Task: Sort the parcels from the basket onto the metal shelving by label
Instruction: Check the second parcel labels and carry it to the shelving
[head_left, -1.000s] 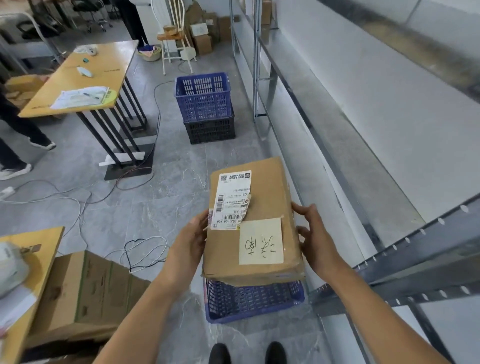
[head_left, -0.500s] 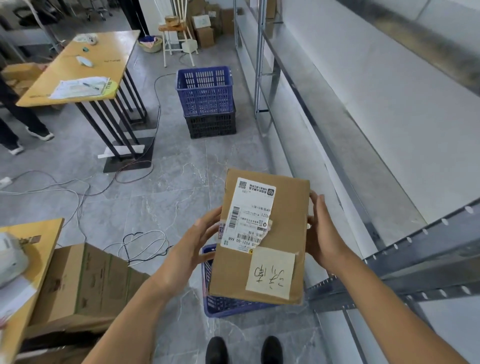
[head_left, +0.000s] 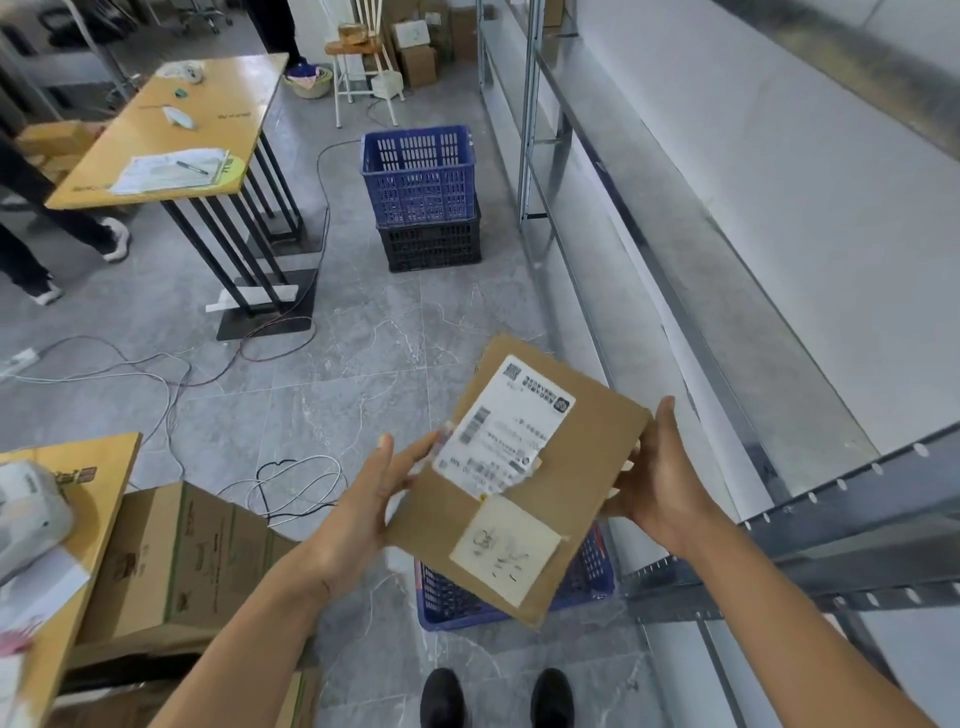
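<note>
Parcel (head_left: 524, 483) sat lower centre of frame, tilted, above blue basket (head_left: 589, 582). Left hand (head_left: 382, 499) & right hand (head_left: 657, 478) clamped on opp. edges. Tip: steady it, read printed label (head_left: 501, 426) + handwritten note (head_left: 504, 551), then pick slot on metal shelving (head_left: 779, 322) at right.

A wooden table (head_left: 208, 98) holds papers (head_left: 169, 171). Beyond it, 2 stacked crates (head_left: 421, 197) sit on the grey floor (head_left: 363, 353), with loose cables (head_left: 156, 374) and a cardboard box (head_left: 176, 561) nearby.

Grey floor (head_left: 363, 364) bears blue basket (head_left: 587, 587), cables (head_left: 291, 483).
</note>
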